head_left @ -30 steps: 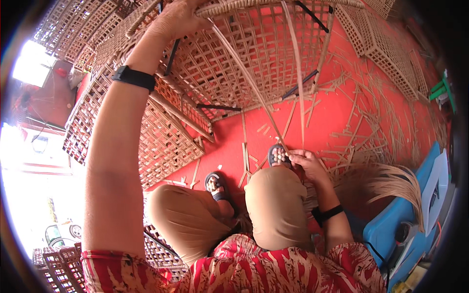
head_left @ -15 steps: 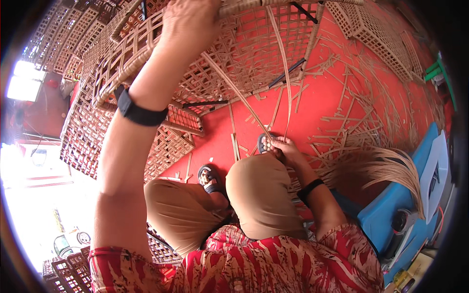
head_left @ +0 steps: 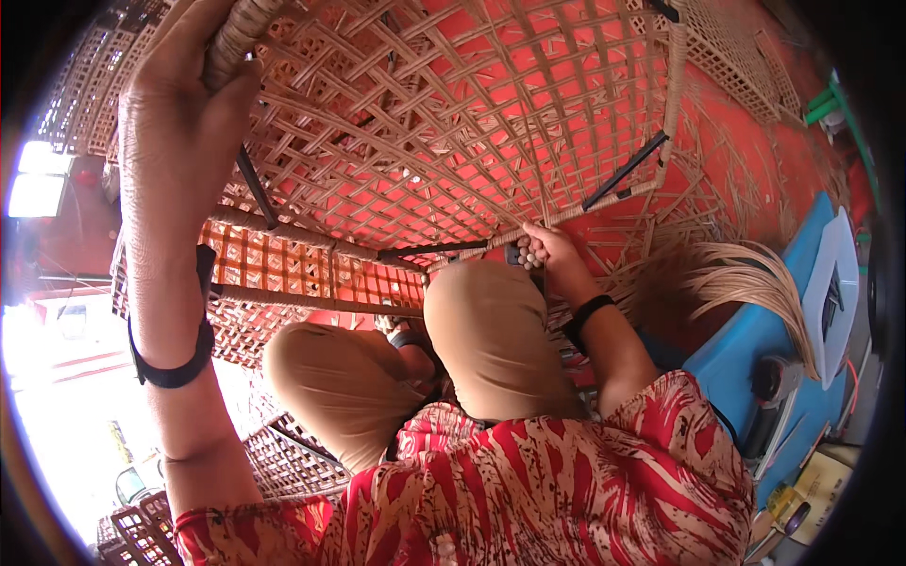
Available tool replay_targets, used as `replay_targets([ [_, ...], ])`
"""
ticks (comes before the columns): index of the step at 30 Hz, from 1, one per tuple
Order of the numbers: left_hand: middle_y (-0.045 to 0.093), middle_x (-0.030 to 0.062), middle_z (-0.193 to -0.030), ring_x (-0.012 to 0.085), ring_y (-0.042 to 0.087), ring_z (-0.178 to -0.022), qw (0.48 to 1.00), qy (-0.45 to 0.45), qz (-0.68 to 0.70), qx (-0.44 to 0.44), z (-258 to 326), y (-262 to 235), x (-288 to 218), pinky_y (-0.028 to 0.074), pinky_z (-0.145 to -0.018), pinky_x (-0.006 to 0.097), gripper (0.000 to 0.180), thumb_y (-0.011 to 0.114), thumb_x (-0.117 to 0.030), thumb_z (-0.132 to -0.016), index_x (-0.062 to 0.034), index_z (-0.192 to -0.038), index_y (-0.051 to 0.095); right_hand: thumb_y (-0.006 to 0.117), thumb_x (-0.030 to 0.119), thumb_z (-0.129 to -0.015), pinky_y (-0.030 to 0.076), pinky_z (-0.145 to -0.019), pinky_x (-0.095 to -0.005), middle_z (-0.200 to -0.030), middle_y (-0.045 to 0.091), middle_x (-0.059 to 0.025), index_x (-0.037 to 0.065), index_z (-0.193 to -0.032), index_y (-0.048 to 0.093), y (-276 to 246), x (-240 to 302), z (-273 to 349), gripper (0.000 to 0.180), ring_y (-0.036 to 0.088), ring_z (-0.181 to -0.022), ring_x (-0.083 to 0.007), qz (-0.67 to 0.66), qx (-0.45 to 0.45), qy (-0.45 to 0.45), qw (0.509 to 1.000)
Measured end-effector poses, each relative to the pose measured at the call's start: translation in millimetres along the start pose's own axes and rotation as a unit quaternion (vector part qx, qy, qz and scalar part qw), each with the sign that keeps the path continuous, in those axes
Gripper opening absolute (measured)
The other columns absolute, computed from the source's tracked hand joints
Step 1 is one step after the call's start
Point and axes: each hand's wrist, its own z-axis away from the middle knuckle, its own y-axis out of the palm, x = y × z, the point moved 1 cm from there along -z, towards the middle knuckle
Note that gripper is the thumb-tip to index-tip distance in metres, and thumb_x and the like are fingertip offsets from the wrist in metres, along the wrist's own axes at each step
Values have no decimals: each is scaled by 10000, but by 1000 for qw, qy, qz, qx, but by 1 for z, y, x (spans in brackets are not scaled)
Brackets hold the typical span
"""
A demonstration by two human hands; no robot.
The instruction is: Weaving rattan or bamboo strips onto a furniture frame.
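Observation:
A large woven cane panel (head_left: pixel 453 123) on a wrapped frame leans toward me, filling the upper middle. My left hand (head_left: pixel 179 113) is closed round a wrapped frame rail (head_left: pixel 241 38) at the upper left. My right hand (head_left: pixel 562 262) is by the panel's lower edge, just beyond my right knee. Its fingers are pinched on a thin cane strip (head_left: pixel 543 193) running up against the weave; the strip's end in the hand is hidden. Black bars (head_left: pixel 625 172) cross the frame's corners. Below the panel, a second woven side (head_left: pixel 302 269) joins it at an angle.
A bundle of loose cane strips (head_left: pixel 755 283) hangs over a blue plastic seat (head_left: pixel 746 354) at my right, beside a white tray (head_left: pixel 835 292). Scattered cane scraps (head_left: pixel 694 203) lie on the red floor. Another woven piece (head_left: pixel 731 57) stands far right.
My left hand has moved left and nearer, tilting the woven piece toward me. Its lower edge has come close to my knees and right hand. The right hand has shifted slightly up.

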Motion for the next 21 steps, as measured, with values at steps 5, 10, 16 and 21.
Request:
replay_targets([
  [5, 643, 70, -1161, 123, 584, -1040, 996, -81, 13, 28, 22, -24, -25, 452, -914, 263, 517, 627, 45, -811, -72, -1311, 568, 786, 232, -799, 306, -349, -237, -648, 529, -3, 75, -792, 569, -5, -4, -29, 268, 408, -422, -60, -12, 12, -31, 999],
  [10, 646, 68, -1165, 131, 592, -1035, 999, -21, 17, -21, 32, -62, -25, 459, -905, 272, 525, 702, 15, -785, -77, -1289, 584, 779, 171, -802, 260, -364, -179, -636, 465, 35, 107, -893, 582, 8, -23, -56, 226, 426, -505, -47, -144, 1, -38, 989],
  [16, 663, 87, -1158, 143, 623, -1034, 978, -139, -80, -133, 52, -105, 20, 484, -891, 275, 518, 714, 4, -767, -28, -1268, 584, 777, 155, -790, 226, -345, -172, -650, 460, 57, 142, -930, 583, 21, 70, -54, 239, 381, -459, -34, -118, 15, -178, 977],
  [21, 623, 40, -1067, 106, 572, -959, 948, -110, 109, -279, 74, -117, 82, 456, -832, 250, 472, 658, 51, -750, -19, -1213, 594, 801, 281, -753, 394, -540, -195, -872, 609, 43, 111, -1129, 651, 52, 240, -12, 440, 553, -751, -35, -44, -48, -342, 938],
])
